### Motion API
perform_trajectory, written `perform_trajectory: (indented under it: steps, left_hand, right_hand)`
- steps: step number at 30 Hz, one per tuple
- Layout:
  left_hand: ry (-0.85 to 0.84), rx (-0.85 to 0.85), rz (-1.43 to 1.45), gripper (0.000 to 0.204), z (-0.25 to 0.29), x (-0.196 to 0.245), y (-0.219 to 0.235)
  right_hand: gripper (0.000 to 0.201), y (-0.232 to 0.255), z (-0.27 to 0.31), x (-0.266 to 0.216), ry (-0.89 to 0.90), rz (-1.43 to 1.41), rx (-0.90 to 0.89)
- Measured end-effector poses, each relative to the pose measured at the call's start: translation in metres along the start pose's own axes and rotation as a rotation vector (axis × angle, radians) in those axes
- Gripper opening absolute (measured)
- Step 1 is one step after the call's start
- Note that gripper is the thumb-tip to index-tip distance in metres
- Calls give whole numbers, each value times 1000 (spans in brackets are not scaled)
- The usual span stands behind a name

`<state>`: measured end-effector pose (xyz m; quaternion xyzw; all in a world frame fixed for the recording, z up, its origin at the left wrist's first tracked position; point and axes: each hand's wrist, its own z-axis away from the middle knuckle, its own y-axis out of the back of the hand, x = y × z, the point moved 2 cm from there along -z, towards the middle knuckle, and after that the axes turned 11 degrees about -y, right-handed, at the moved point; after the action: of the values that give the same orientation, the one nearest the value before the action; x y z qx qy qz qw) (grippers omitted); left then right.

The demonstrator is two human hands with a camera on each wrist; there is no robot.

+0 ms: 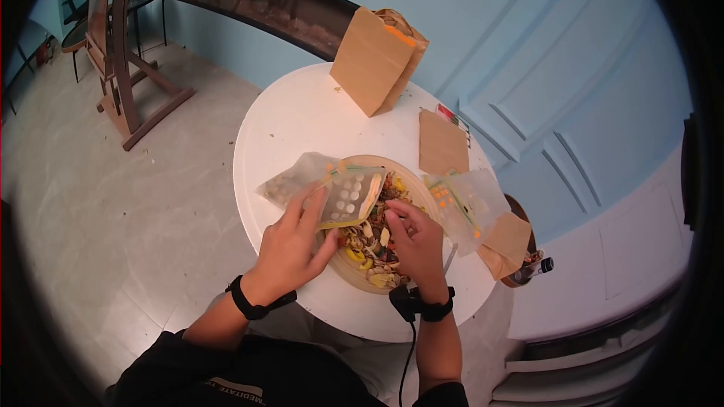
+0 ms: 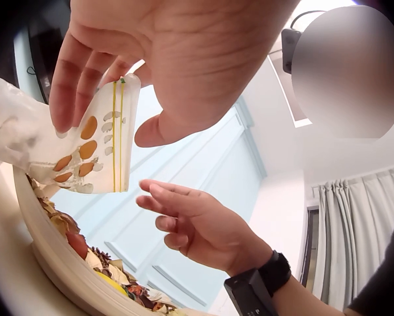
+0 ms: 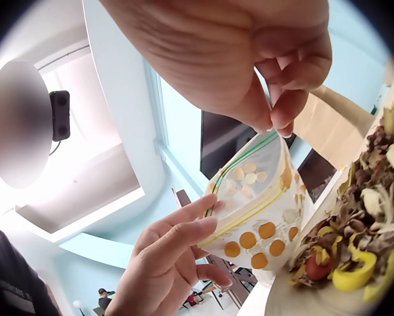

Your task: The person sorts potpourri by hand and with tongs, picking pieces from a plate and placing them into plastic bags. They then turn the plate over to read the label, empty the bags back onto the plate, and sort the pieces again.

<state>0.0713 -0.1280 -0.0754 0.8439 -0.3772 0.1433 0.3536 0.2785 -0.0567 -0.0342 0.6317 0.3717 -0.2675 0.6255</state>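
Observation:
A frosted zip bag point(image 1: 351, 194) with printed dots and yellow and green zip lines leans over a round tray point(image 1: 411, 173). My left hand point(image 1: 290, 245) holds the bag near one end of its mouth, with fingers and thumb at either side. In the right wrist view the bag's mouth point(image 3: 249, 174) gapes between the two zip lines. My right hand point(image 1: 415, 241) hovers over the tray with loosely bent fingers; the left wrist view shows its fingertips point(image 2: 147, 187) close beside the bag's corner. Mixed dried plant pieces point(image 1: 362, 252), some yellow, fill the tray.
A second zip bag point(image 1: 467, 207) lies right of the tray on the white round table point(image 1: 279, 120). Behind stand a brown paper bag point(image 1: 381, 60) and a flat brown paper piece point(image 1: 443, 143). A small kraft bag point(image 1: 507, 245) and a bottle point(image 1: 539, 266) are at the right edge.

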Motion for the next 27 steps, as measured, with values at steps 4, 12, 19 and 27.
perform_trajectory:
  steps: [4, 12, 19, 27]
  left_hand:
    - [44, 48, 20, 69, -1, -6, 1]
    - [32, 97, 22, 71, -3, -10, -1]
    - [40, 89, 31, 72, -5, -6, -2]
    - [62, 84, 31, 72, -2, -6, 8]
  right_hand:
    - [24, 20, 12, 17, 32, 172, -52]
    - [21, 38, 42, 32, 13, 396, -184]
    - [18, -8, 29, 3, 246, 451, -237]
    - [19, -49, 12, 1, 232, 718, -333]
